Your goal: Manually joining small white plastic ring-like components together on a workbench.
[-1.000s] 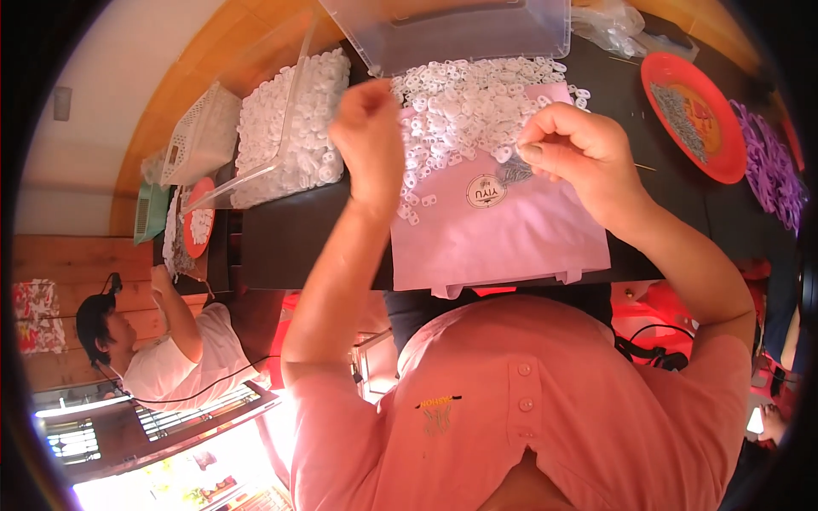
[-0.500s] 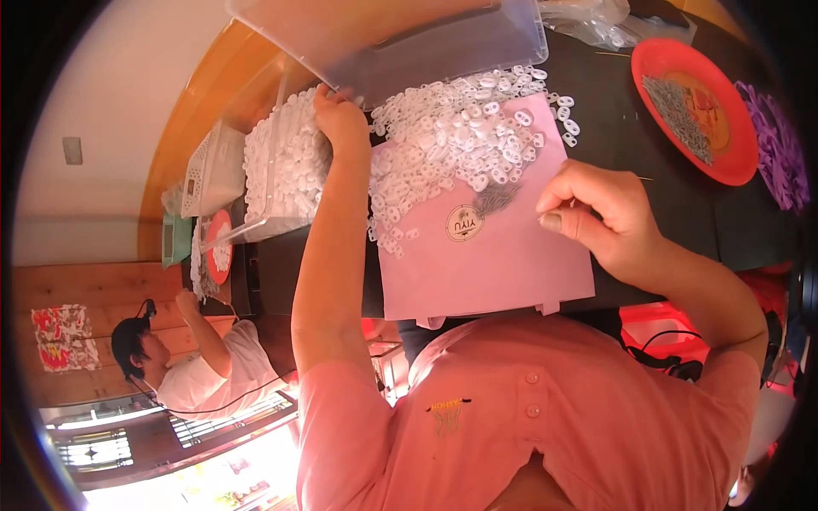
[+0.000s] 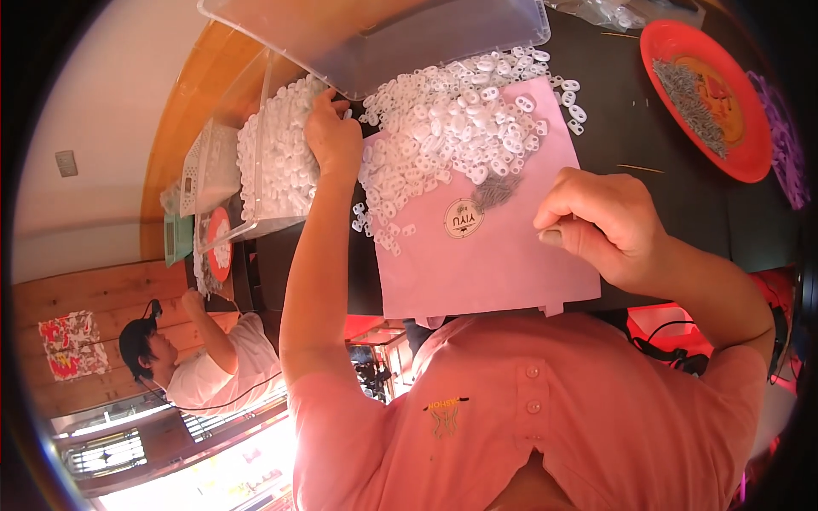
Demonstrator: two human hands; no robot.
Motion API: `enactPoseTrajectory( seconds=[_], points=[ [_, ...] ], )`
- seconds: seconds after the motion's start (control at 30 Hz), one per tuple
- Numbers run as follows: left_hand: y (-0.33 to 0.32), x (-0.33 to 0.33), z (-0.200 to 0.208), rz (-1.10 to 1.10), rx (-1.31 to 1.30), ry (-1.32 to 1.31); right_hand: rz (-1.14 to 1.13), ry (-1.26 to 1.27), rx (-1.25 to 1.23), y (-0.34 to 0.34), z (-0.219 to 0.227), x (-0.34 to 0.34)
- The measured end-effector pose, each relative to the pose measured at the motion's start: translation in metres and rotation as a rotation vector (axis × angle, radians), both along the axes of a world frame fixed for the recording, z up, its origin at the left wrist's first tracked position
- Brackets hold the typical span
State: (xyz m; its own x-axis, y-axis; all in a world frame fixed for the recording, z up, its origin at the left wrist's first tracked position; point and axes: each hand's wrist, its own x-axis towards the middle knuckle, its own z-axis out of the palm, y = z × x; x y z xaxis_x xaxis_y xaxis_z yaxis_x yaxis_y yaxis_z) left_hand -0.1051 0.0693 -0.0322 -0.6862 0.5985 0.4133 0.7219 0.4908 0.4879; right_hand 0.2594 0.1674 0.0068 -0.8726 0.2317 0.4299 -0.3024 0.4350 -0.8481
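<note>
My left hand (image 3: 334,140) is reached out between a clear box (image 3: 271,111) full of white plastic pieces and a heap of the same kind. Its fingers are bent together; whatever they hold is hidden. The white pieces (image 3: 477,128) are small ovals with two holes, heaped over the far half of a pink cloth bag (image 3: 494,272). My right hand (image 3: 601,223) hovers above the bag's right side, thumb and fingers pinched; I cannot make out anything between them. Beside the heap, near the bag's round printed mark, lies a small pile of thin grey metal bits (image 3: 498,192).
A large clear plastic bin (image 3: 400,51) lies tipped behind the heap. On the right are a red plate (image 3: 750,162) of grey bits and some purple strips (image 3: 780,145). A white basket (image 3: 209,166) stands at left. Another person (image 3: 204,358) sits at the left, one arm raised.
My left hand has drawn slightly back, and its fingers have come away from the bin's lower edge. My right hand keeps its pinch over the bag. The whole view has shifted a little.
</note>
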Motion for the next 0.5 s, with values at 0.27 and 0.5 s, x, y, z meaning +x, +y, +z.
enactPoseTrajectory(
  seconds=[0.27,0.5],
  points=[
    [-0.008,0.007,-0.001,0.014,-0.086,0.176,-0.034,-0.029,0.035,0.000,-0.002,-0.002],
    [-0.004,-0.001,-0.002,0.003,-0.173,0.328,-0.099,-0.037,0.046,0.001,-0.006,-0.006]
  ],
)
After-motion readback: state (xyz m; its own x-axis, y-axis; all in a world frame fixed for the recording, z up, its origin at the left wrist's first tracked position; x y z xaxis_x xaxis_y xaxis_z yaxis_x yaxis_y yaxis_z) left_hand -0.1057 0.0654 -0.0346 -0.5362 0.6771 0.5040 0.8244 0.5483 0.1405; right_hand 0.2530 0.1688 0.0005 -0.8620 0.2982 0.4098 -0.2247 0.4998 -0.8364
